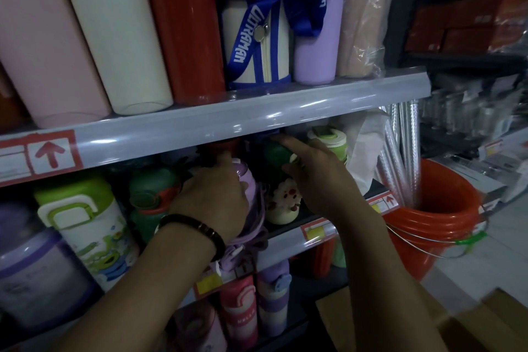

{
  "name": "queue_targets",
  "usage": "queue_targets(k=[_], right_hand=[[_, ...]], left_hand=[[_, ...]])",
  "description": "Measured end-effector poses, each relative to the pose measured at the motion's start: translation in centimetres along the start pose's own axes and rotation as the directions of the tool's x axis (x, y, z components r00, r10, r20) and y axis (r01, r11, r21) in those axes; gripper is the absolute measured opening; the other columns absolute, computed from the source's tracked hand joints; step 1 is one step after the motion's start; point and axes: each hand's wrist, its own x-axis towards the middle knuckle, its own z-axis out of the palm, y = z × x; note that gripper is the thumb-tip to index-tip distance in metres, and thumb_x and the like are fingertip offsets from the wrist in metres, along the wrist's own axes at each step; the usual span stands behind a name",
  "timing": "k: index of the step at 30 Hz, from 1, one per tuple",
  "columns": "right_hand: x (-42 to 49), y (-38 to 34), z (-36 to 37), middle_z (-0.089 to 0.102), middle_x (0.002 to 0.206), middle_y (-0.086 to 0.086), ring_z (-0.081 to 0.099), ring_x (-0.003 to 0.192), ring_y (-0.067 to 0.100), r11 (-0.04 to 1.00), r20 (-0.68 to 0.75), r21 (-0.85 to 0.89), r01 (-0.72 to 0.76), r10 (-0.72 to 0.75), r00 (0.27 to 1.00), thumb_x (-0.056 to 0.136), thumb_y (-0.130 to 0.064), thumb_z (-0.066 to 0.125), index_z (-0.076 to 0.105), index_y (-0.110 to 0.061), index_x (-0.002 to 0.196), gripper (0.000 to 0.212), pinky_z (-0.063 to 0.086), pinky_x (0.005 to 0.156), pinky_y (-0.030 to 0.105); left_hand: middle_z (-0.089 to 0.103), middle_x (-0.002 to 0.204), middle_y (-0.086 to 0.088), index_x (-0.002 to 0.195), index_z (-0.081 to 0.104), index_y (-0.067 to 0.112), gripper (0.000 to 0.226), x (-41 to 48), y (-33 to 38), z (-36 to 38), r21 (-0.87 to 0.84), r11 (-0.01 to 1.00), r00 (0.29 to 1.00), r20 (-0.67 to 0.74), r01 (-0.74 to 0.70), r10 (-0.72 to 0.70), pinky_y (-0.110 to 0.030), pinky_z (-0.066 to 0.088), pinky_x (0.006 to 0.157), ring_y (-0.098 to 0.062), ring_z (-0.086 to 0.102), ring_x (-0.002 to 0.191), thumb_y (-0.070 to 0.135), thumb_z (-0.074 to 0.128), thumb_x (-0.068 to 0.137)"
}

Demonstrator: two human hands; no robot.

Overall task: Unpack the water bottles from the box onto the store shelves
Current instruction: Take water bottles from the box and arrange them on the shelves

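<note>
On the middle shelf [297,240], my left hand [211,197], with a dark bracelet on its wrist, grips a lilac water bottle [245,180] whose purple strap [243,246] hangs over the shelf edge. Just to the right, my right hand [317,177] reaches under the upper shelf rail. Its index finger and thumb close round the green lid [274,153] of a cream bottle with a sheep figure [285,203]. A brown cardboard surface [485,320], blurred, shows at the bottom right.
The upper shelf [257,117] carries tall pink, cream and red tumblers and an Ultraman bottle [254,46]. Green-lidded bottles [85,217] crowd the middle shelf on the left. More bottles [240,311] stand below. An orange bucket [434,220] with metal hoses sits on the floor to the right.
</note>
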Motion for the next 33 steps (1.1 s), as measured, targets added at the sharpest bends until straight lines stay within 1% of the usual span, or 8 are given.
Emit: queue_targets(k=[7,13,21,23,25,27,30,33], right_hand=[[-0.6,0.2,-0.1,0.055,0.123,0.007,0.062,0.104,0.034,0.999,-0.028,-0.044,-0.001,0.0,1.0,0.103,-0.022,0.06,0.043,-0.049,0.152,0.059,0.059,0.081,0.048],[-0.6,0.5,0.2,0.056,0.119,0.005,0.064,0.097,0.029,1.0,-0.042,-0.006,0.004,-0.004,0.999,0.102,-0.025,0.061,0.042,-0.052,0.15,0.059,0.06,0.079,0.048],[-1.2,1.2,-0.5,0.071,0.116,-0.003,0.067,0.099,0.016,0.992,-0.132,0.124,-0.034,0.05,0.99,0.093,-0.031,0.076,0.057,-0.04,0.146,0.057,0.053,0.082,0.027],[-1.6,1.3,-0.7,0.073,0.107,-0.009,0.07,0.092,0.012,0.969,-0.14,0.239,-0.058,0.093,0.986,0.093,-0.035,0.075,0.061,-0.039,0.142,0.051,0.058,0.081,0.033],[-2.0,1.8,-0.8,0.073,0.095,-0.012,0.073,0.083,0.01,0.929,-0.184,0.355,-0.106,0.181,0.966,0.094,-0.04,0.073,0.064,-0.038,0.136,0.042,0.062,0.077,0.04],[-2.3,2.8,-1.2,0.07,0.092,-0.012,0.073,0.078,0.013,0.91,-0.269,0.379,-0.17,0.284,0.92,0.091,-0.035,0.077,0.066,-0.041,0.128,0.039,0.062,0.074,0.044],[-2.6,4.6,-2.1,0.065,0.095,-0.01,0.07,0.075,0.02,0.906,-0.386,0.334,-0.26,0.383,0.839,0.081,-0.029,0.08,0.064,-0.04,0.118,0.043,0.06,0.072,0.047],[-2.9,6.1,-2.8,0.061,0.106,-0.004,0.067,0.073,0.017,0.882,-0.41,0.343,-0.324,0.451,0.793,0.075,-0.032,0.088,0.063,-0.034,0.12,0.051,0.059,0.073,0.044]], left_hand=[[0.067,0.128,-0.011,0.134,0.051,0.025,0.043,0.1,0.2,-0.4,0.004,1.0,0.997,-0.074,0.005,-0.005,-0.04,0.05,0.095,-0.039,0.063,0.119,0.04,0.067,0.096],[0.066,0.128,-0.014,0.131,0.049,0.02,0.044,0.0,0.4,0.0,0.031,0.999,0.995,-0.098,0.007,-0.004,-0.043,0.051,0.092,-0.042,0.063,0.117,0.045,0.064,0.098],[0.065,0.129,-0.013,0.139,0.043,0.02,0.049,-0.9,1.1,0.3,0.018,0.999,0.985,-0.166,-0.048,0.05,-0.046,0.052,0.09,-0.042,0.062,0.117,0.048,0.056,0.101],[0.065,0.128,-0.012,0.145,0.04,0.021,0.055,-1.3,1.7,0.1,0.03,0.997,0.975,-0.207,-0.074,0.079,-0.045,0.053,0.088,-0.04,0.063,0.115,0.05,0.056,0.101],[0.066,0.124,-0.009,0.146,0.041,0.023,0.056,-1.9,2.5,0.1,-0.006,0.993,0.96,-0.257,-0.117,0.112,-0.041,0.054,0.083,-0.036,0.066,0.112,0.049,0.058,0.1],[0.069,0.11,-0.005,0.141,0.045,0.025,0.051,-2.3,3.3,0.4,-0.09,0.976,0.94,-0.299,-0.197,0.162,-0.039,0.058,0.081,-0.031,0.068,0.104,0.046,0.061,0.098],[0.071,0.087,0.002,0.129,0.049,0.031,0.039,-2.8,4.8,1.4,-0.24,0.933,0.933,-0.304,-0.269,0.191,-0.042,0.059,0.071,-0.023,0.069,0.087,0.044,0.064,0.095],[0.074,0.087,0.004,0.125,0.051,0.035,0.035,-3.3,6.6,3.4,-0.319,0.892,0.933,-0.266,-0.321,0.241,-0.039,0.058,0.073,-0.016,0.07,0.086,0.043,0.064,0.095]])
